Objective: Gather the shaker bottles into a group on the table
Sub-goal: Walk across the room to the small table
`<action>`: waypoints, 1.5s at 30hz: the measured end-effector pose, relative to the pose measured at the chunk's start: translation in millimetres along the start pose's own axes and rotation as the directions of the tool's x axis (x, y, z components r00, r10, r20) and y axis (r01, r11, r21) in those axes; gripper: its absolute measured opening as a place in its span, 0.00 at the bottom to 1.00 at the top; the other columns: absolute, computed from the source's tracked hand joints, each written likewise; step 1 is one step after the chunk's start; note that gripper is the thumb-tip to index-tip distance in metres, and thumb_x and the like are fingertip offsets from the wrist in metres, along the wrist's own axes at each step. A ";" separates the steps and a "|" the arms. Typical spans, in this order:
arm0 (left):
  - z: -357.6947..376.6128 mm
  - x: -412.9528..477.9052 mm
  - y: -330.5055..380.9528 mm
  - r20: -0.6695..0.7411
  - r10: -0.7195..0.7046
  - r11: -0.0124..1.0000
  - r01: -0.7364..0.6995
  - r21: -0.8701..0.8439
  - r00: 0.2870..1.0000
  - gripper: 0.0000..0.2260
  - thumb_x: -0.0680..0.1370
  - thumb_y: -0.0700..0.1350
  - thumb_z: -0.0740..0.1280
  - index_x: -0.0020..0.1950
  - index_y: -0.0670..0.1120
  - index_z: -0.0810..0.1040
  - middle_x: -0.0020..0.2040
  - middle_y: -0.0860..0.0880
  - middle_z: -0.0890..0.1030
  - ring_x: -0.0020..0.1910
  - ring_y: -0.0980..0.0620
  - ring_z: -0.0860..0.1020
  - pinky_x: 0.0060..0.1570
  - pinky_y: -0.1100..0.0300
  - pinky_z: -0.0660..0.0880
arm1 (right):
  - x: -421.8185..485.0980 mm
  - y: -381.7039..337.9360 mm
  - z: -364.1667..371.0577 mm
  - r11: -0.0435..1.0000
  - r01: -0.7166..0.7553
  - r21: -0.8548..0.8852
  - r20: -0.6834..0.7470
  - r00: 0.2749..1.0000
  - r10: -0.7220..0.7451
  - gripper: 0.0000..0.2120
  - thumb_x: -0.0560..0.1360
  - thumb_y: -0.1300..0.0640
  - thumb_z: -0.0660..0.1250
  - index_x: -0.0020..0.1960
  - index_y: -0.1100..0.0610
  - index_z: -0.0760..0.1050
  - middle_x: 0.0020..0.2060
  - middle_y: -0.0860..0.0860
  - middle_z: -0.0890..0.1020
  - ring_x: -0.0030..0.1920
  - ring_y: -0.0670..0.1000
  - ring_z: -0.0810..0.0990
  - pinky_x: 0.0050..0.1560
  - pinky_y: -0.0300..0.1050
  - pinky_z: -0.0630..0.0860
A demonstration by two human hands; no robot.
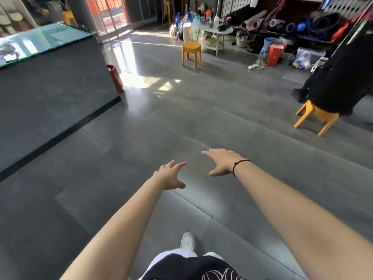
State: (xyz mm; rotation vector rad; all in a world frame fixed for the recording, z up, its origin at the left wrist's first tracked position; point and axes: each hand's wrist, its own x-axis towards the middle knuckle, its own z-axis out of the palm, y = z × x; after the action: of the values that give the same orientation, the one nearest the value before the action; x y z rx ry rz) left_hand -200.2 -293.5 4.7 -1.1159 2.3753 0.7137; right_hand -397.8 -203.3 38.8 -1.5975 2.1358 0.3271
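Note:
Several shaker bottles [196, 21] stand crowded on a small white table [219, 31] far across the room, top centre. They are small and blurred at this distance. My left hand [171, 175] and my right hand [222, 161] are stretched out in front of me over the grey tiled floor, fingers spread, holding nothing. A dark cord bracelet sits on my right wrist. Both hands are far from the table.
A yellow stool [191, 52] stands in front of the table. A second yellow stool [316, 117] at right has a person in black on it. A dark counter [50, 91] with a glass top fills the left. Rolled mats, a blue basket [270, 43] and bags line the back right.

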 end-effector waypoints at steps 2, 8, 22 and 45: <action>-29.9 30.3 3.7 0.001 0.027 0.999 -0.027 0.033 1.000 0.38 0.72 0.56 0.68 0.76 0.64 0.49 0.80 0.50 0.50 0.77 0.43 0.52 0.72 0.44 0.57 | 28.3 14.1 -32.2 1.000 -0.025 0.001 -0.031 0.999 0.025 0.41 0.71 0.43 0.68 0.77 0.44 0.51 0.77 0.49 0.58 0.76 0.53 0.58 0.72 0.53 0.62; -80.1 111.6 -1.5 0.096 0.019 0.999 -0.024 0.046 0.995 0.38 0.73 0.57 0.67 0.76 0.64 0.48 0.80 0.49 0.49 0.78 0.43 0.51 0.73 0.43 0.55 | 104.5 58.6 -109.1 0.995 -0.091 0.038 -0.079 0.992 0.094 0.38 0.71 0.44 0.67 0.76 0.43 0.54 0.76 0.49 0.62 0.75 0.54 0.61 0.69 0.54 0.66; -252.7 387.9 -0.1 0.088 -0.010 1.000 0.010 0.007 0.996 0.37 0.72 0.58 0.67 0.76 0.64 0.50 0.80 0.50 0.51 0.77 0.43 0.51 0.72 0.43 0.55 | 389.7 137.0 -246.2 0.994 0.015 0.107 -0.040 0.999 -0.011 0.37 0.72 0.44 0.66 0.76 0.42 0.53 0.76 0.47 0.61 0.75 0.54 0.61 0.70 0.53 0.64; -589.3 867.5 -15.8 0.094 0.060 0.998 -0.063 0.031 0.994 0.39 0.70 0.58 0.69 0.76 0.62 0.53 0.78 0.47 0.58 0.75 0.40 0.59 0.72 0.43 0.60 | 840.5 301.3 -505.8 0.994 -0.050 0.100 0.022 0.999 0.048 0.36 0.72 0.44 0.66 0.76 0.42 0.55 0.75 0.49 0.64 0.73 0.55 0.64 0.68 0.53 0.67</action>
State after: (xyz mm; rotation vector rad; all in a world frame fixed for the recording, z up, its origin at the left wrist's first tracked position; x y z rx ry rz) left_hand -789.2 -1160.7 -28.5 -0.9779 2.3433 0.7270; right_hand -982.4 -1046.7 46.9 -1.4821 2.1439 0.2462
